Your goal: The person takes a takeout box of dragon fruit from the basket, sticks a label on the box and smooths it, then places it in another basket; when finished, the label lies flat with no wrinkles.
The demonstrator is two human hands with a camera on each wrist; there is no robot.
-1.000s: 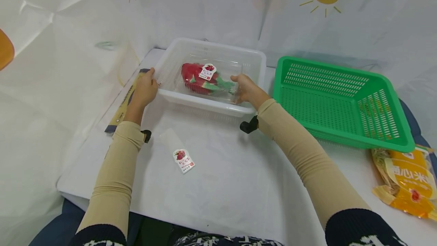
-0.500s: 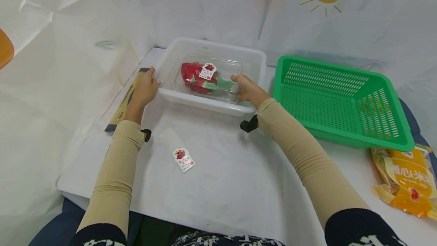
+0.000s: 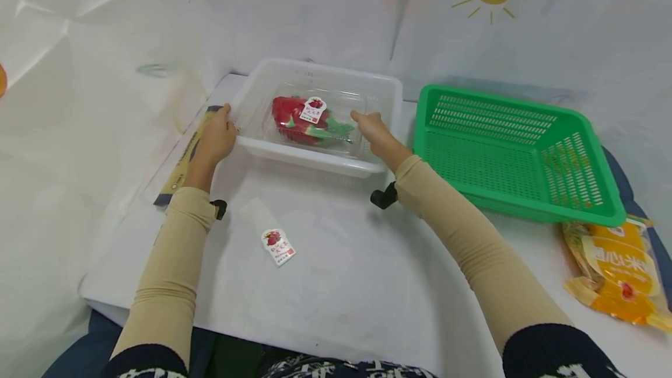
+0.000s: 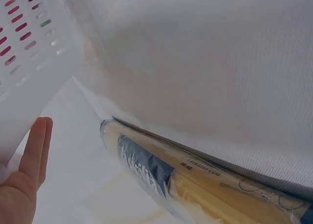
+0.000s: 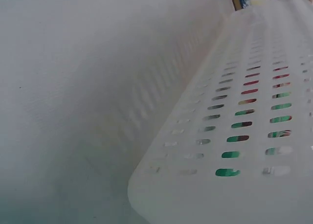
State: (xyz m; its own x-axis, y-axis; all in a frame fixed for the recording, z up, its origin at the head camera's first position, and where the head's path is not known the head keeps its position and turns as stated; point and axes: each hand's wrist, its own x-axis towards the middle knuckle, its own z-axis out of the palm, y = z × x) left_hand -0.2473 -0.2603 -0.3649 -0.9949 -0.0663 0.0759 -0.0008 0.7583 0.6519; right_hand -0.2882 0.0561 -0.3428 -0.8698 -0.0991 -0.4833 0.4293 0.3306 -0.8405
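A white perforated basket (image 3: pixel 301 159) sits on the table's far side. Inside lies a clear plastic box (image 3: pixel 361 133) of red and green fruit (image 3: pixel 299 118), seemingly dragon fruit, with a small label (image 3: pixel 313 109) on its lid. My left hand (image 3: pixel 217 136) grips the basket's left end. In the left wrist view, its fingers (image 4: pixel 36 148) lie against the outer wall, and the thumb is mostly hidden. My right hand (image 3: pixel 375 133) is over the basket's right front corner beside the box, fingers loose with nothing visible in them; the right wrist view shows basket wall (image 5: pixel 195 199).
A green basket (image 3: pixel 504 209) stands on the right, partly over an orange food bag (image 3: pixel 619 267). On the left lies a long yellow packet (image 3: pixel 181 171), apparently pasta. A loose fruit label (image 3: pixel 278 247) lies in front of the white basket. Cloth walls border the table.
My right hand's fingers have come off the box's near right corner. The left hand stays on the basket. The head view has shifted slightly.
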